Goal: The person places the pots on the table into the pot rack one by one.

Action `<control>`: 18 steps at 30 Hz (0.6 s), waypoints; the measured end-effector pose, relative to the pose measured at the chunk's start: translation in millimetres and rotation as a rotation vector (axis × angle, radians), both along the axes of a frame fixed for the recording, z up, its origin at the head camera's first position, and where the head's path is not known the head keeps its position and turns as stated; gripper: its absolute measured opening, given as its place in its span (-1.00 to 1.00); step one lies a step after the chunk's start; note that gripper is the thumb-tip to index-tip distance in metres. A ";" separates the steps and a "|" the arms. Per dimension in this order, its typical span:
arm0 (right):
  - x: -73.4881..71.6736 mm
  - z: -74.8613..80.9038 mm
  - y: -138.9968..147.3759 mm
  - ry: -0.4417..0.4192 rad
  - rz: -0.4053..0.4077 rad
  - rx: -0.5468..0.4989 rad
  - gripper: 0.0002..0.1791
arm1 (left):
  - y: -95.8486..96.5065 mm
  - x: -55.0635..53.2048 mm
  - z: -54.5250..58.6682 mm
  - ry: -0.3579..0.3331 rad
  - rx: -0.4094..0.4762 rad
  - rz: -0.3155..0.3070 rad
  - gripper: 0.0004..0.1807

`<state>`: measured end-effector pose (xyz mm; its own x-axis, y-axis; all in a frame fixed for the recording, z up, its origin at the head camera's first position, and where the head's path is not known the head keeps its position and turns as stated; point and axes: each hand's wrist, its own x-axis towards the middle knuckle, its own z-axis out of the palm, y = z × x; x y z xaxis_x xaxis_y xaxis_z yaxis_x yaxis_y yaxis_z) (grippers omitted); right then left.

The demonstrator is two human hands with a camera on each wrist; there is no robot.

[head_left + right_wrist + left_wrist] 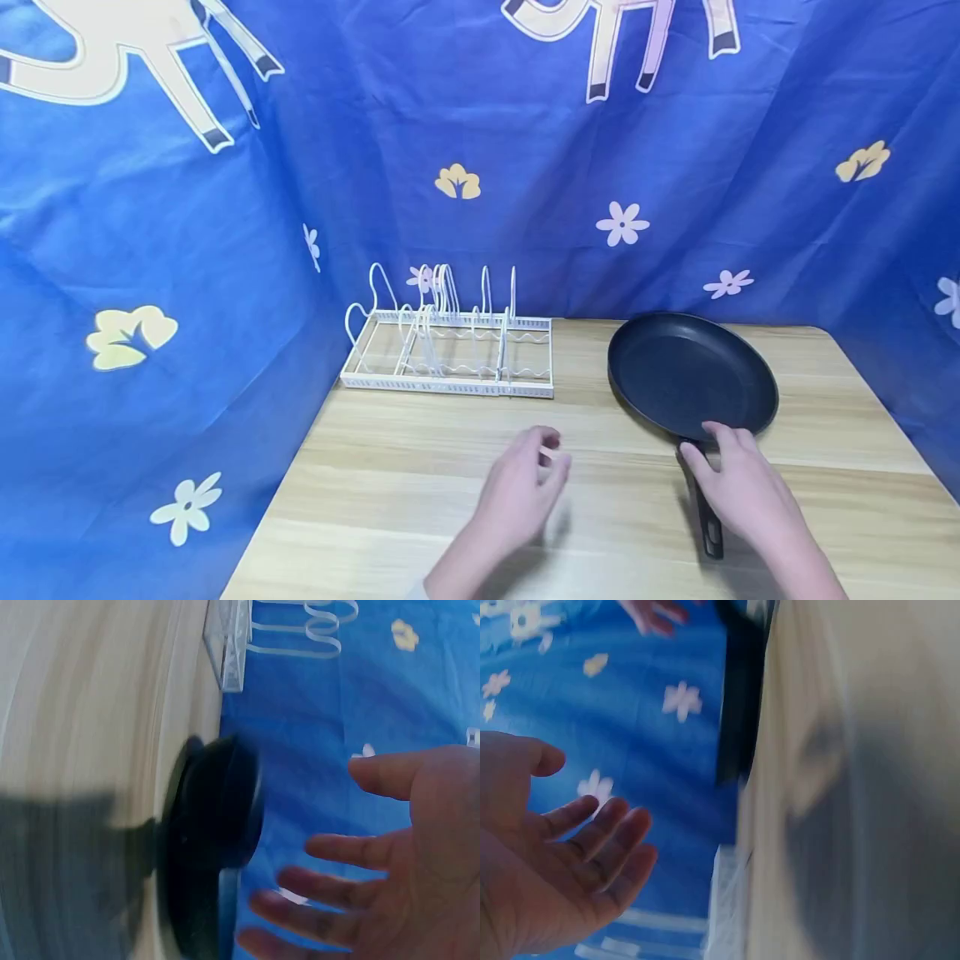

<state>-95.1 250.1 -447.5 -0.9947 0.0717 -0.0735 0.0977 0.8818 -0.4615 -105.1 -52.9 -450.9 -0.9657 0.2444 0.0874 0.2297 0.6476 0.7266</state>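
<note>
A black frying pan (682, 371) lies at the right of the wooden table, its handle pointing toward the near edge. Over the joint of pan and handle hovers my right hand (746, 483), thumb and fingers spread apart; in the right wrist view a gap shows between the fingers and the handle (221, 802). My left hand (521, 487) floats above the table, left of the pan, with loosely bent fingers and an empty palm. Nearest beyond it is a white wire rack (450, 386) with upright loops.
A blue cloth (525, 208) printed with flowers and animal figures hangs behind and along both sides of the table (390, 475). The rack stands at the back left, close against the cloth. Shadows of the hands fall on the wood.
</note>
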 end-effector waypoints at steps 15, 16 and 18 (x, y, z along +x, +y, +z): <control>-19.8 -23.8 23.5 -0.210 0.027 -0.045 0.01 | 104.3 21.6 -32.2 -0.693 0.424 -0.310 -0.62; -20.5 -25.0 24.1 -0.211 0.028 -0.040 -0.01 | 110.1 20.9 -35.3 -0.782 0.469 -0.340 -0.59; -22.1 -27.3 24.9 -0.209 0.022 -0.044 -0.08 | 119.4 17.2 -40.1 -0.959 0.578 -0.402 -0.55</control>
<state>-117.1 275.0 -474.8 -0.9587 0.0424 -0.2812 0.1764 0.8641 -0.4714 -87.9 66.5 -491.0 -0.5602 0.7065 -0.4325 -0.4556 0.1733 0.8732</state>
